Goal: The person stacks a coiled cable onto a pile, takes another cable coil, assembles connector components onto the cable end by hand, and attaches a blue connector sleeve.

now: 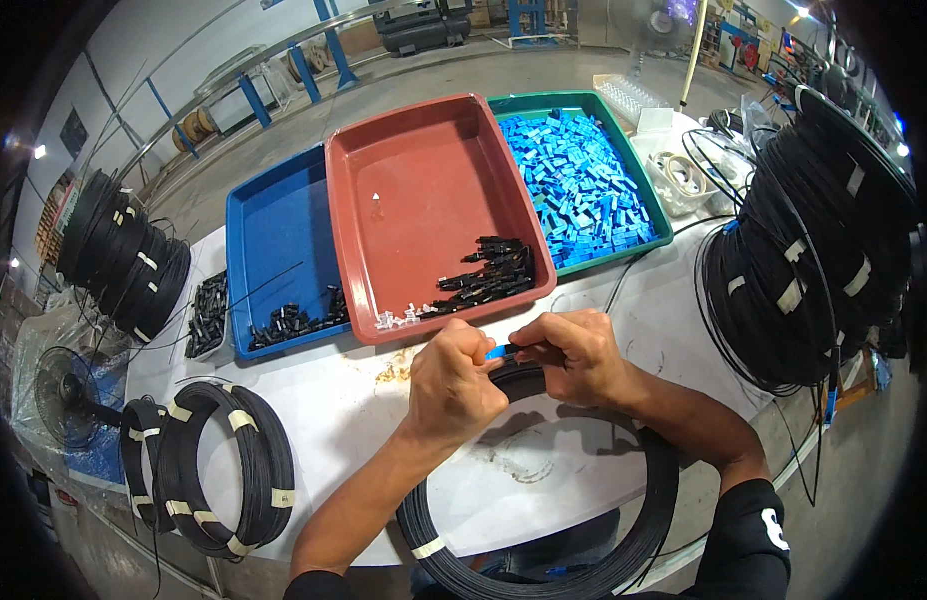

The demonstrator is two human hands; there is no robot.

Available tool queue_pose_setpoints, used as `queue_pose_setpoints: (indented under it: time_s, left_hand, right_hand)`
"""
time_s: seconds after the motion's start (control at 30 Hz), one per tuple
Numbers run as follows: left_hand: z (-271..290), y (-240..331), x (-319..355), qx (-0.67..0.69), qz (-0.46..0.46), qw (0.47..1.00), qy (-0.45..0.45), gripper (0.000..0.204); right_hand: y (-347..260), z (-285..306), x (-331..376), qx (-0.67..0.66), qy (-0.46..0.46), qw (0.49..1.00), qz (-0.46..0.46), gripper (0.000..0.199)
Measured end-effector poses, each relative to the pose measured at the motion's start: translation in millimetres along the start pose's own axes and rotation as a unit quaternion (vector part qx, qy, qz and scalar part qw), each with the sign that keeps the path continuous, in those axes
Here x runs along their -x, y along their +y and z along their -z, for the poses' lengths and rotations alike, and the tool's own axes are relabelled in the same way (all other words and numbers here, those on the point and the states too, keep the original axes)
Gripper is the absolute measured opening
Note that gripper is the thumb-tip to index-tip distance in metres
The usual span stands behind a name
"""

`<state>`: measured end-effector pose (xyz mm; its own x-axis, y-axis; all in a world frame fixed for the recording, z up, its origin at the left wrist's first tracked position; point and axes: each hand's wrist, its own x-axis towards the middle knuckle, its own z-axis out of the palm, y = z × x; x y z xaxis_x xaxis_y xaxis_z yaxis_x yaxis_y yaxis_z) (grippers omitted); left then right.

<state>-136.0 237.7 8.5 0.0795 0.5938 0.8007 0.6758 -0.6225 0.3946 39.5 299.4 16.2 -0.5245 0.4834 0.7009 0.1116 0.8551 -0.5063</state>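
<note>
From the head camera, you are in the middle of fitting a small blue connector piece (pixel 497 351) onto the end of the black cable. Your left hand (pixel 452 380) is closed around that blue piece, thumb and fingers pinched on it. Your right hand (pixel 576 355) is closed on the cable end just beside it, so the two hands nearly touch over the near middle of the table. The cable belongs to the big black coil (pixel 544 500) that lies flat beneath your wrists and hangs over the near edge.

As I judge it, the next move calls for a straight, steady push with the cable end held firm and lined up. How far the piece is seated I cannot tell, since your fingers cover the joint.

The white table (pixel 324 400) is scuffed and stained. Just beyond your hands sits the red tray (pixel 424 180), with black connector parts (pixel 489 275) and a few small white bits at its near edge. To its left is a blue tray (pixel 279 230) holding more black parts. To its right is a green tray (pixel 664 235) heaped with blue pieces (pixel 579 185). Taped cable coils (pixel 219 465) lie near left, and more stand stacked far left (pixel 124 255) and at right (pixel 814 270).

The room is a workshop with a concrete floor, blue-legged benches at the far side, and a fan (pixel 64 395) low at left.
</note>
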Motion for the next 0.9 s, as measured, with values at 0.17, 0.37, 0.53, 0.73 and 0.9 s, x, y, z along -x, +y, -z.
queue_pose_setpoints:
  time_s: [0.17,0.37,0.53,0.73,0.9]
  left_hand:
    - [4.6,-0.1,-5.7,0.019,0.016,1.000,-0.001,0.043]
    - [37.3,-23.7,0.1,0.000,0.061,0.994,-0.089,0.053]
    - [66.5,-12.4,45.5,-0.036,0.249,0.943,-0.216,0.084]
    - [65.8,10.3,67.8,0.083,0.318,0.914,-0.239,0.087]
    - [70.8,8.6,75.9,0.051,0.305,0.920,-0.240,0.085]
  right_hand:
    - [5.1,0.1,-1.6,-0.012,-0.032,0.999,-0.007,0.025]
    - [28.5,1.9,-13.7,-0.073,-0.250,0.963,-0.074,0.037]
    - [30.5,12.2,-11.6,-0.022,-0.329,0.937,-0.116,0.055]
    - [-10.6,60.9,24.4,0.064,-0.165,0.945,-0.275,0.041]
    - [-81.7,91.4,94.2,0.266,-0.223,0.828,-0.441,0.067]
